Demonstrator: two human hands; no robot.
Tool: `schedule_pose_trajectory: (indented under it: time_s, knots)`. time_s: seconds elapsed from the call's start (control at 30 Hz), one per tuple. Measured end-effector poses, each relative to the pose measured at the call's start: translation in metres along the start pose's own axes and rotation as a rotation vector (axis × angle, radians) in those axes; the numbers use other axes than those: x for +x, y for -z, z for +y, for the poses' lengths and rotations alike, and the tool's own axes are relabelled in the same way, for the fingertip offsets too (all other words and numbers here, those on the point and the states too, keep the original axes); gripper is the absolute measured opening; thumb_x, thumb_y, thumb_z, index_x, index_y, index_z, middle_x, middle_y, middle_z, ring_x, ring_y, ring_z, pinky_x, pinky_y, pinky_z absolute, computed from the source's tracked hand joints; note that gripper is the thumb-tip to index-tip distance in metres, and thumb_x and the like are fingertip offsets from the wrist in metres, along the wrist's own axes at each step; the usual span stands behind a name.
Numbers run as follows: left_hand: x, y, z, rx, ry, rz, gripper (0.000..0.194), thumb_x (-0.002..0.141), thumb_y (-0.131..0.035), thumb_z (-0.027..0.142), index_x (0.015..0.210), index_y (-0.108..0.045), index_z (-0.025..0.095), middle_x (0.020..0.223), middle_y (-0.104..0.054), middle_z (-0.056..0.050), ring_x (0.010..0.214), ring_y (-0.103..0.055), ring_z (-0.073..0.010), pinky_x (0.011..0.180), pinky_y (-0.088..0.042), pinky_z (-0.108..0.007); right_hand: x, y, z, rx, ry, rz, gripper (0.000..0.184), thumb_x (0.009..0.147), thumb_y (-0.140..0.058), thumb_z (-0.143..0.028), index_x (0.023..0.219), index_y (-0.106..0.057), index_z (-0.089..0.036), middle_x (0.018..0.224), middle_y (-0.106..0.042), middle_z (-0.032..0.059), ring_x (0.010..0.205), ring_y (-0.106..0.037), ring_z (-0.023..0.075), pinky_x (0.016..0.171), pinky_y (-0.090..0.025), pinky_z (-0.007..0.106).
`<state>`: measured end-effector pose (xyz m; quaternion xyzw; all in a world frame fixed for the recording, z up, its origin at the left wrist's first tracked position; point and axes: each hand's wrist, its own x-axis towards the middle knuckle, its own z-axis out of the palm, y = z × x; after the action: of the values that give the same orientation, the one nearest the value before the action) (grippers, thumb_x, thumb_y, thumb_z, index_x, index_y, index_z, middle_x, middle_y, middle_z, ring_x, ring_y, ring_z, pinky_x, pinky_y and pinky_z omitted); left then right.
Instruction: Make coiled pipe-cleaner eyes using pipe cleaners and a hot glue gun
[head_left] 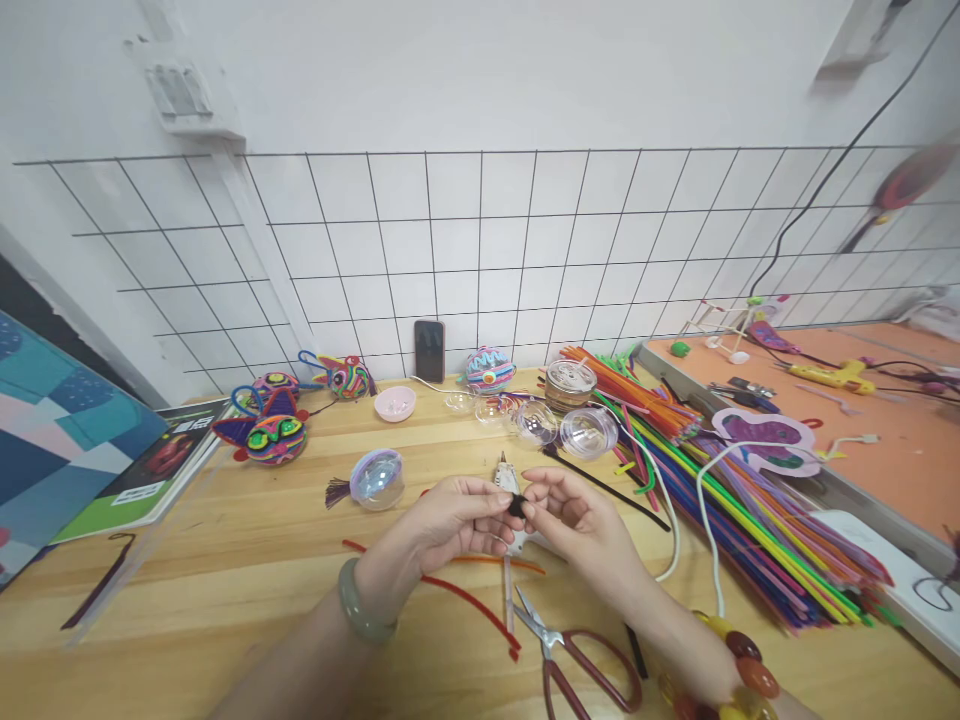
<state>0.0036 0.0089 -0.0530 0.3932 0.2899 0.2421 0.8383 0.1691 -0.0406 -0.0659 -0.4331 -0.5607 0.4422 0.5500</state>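
Over the middle of the table, my left hand [463,515] and my right hand [574,520] pinch a small black fuzzy piece [517,505] between thumbs and fingertips. It looks like a rolled bit of pipe cleaner. Behind and partly under my hands lies a white glue gun [507,474], nozzle pointing away. Closer to me rest scissors with dark red handles [551,640], their blades slightly apart. A red pipe cleaner [472,602] and an orange one [499,563] lie beneath my left hand. To the left sits a clear plastic ball with a purple rim and dark tail [379,480].
Colourful wrapped fish shapes [274,432] stand at the left. Along the back are a pink bowl [395,403], a phone [430,350], clear plastic half-shells [589,432] and a tape roll [570,382]. Pipe cleaner bundles [750,520] and a white cable [705,510] fill the right.
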Motion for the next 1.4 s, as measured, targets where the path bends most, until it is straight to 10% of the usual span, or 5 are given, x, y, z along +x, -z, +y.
schedule_pose_trajectory:
  time_s: [1.4]
  knots:
    - [-0.0003,-0.0016,0.0013,0.034,0.015,0.054,0.013,0.066,-0.069,0.021,0.070,-0.065,0.009,0.063,-0.064,-0.006,0.055,-0.058,-0.0094,0.055,-0.045,-0.020,0.0030,-0.0021,-0.0032,0.189,-0.066,-0.035,0.029,0.071,-0.066,-0.028,0.095,-0.053,-0.019,0.070,-0.058,-0.0015,0.062,-0.057,0.0107,0.058,-0.048,0.025]
